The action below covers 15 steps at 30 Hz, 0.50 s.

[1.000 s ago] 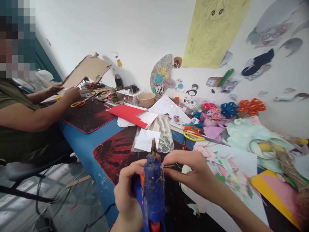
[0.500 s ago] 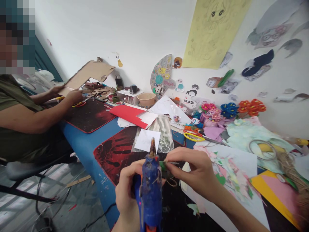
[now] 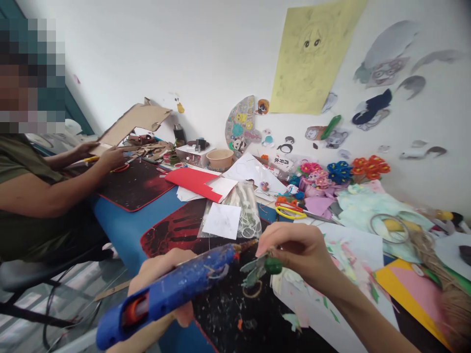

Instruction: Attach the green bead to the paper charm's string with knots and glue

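Note:
A blue hot glue gun (image 3: 184, 287) is gripped in my left hand (image 3: 162, 264), mostly hidden behind the gun's body. Its brownish metal nozzle points right and reaches close to the fingertips of my right hand (image 3: 294, 247). Those fingers pinch a small green craft piece (image 3: 273, 265) with a rounded, shiny green part and grey-green leaf-like bits. A thin tan loop (image 3: 252, 289) hangs just below it. Whether the nozzle touches the piece, I cannot tell. Both hands are above a black and red mat (image 3: 172, 230).
White paper (image 3: 368, 240) with pastel scraps lies to the right, behind it yellow-handled scissors (image 3: 290, 212). A clear bag (image 3: 250, 211), red paper (image 3: 198, 182) and crochet flowers (image 3: 340, 171) stand farther back. At left a person holds cardboard (image 3: 136, 120).
The glue gun has swung from pointing away to pointing right, its nozzle now by my right fingers. The green piece has turned and shows more. The view has shifted slightly.

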### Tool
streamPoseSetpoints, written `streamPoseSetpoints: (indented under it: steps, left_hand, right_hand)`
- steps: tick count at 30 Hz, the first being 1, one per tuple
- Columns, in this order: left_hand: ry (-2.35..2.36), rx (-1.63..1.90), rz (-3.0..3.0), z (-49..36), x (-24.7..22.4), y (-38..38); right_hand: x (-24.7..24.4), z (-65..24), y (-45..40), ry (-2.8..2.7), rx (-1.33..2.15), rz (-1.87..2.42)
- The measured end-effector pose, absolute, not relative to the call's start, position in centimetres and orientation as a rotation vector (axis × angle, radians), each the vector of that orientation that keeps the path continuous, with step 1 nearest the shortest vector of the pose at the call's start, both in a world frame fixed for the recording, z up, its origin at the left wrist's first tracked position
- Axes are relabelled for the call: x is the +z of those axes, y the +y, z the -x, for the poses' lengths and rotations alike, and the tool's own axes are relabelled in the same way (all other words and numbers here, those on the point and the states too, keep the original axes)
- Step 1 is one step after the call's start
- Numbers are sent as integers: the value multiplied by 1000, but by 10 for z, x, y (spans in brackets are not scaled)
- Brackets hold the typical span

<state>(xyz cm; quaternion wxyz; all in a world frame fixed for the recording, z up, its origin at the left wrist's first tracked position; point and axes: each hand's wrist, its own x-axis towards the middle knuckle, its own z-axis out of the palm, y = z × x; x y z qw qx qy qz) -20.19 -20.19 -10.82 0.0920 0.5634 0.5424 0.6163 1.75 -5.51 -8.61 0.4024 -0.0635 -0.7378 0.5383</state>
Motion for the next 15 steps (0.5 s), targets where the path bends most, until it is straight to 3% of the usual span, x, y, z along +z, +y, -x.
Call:
streamPoseSetpoints:
  steps: [3, 15]
  left_hand:
    - [1637, 1394, -1849, 216, -102, -212]
    - [1572, 1155, -2109, 236, -70, -199]
  right_hand:
    - [-84, -18, -56, -1903, 1275, 124]
    - [-78, -22, -53, -2051, 1129, 113]
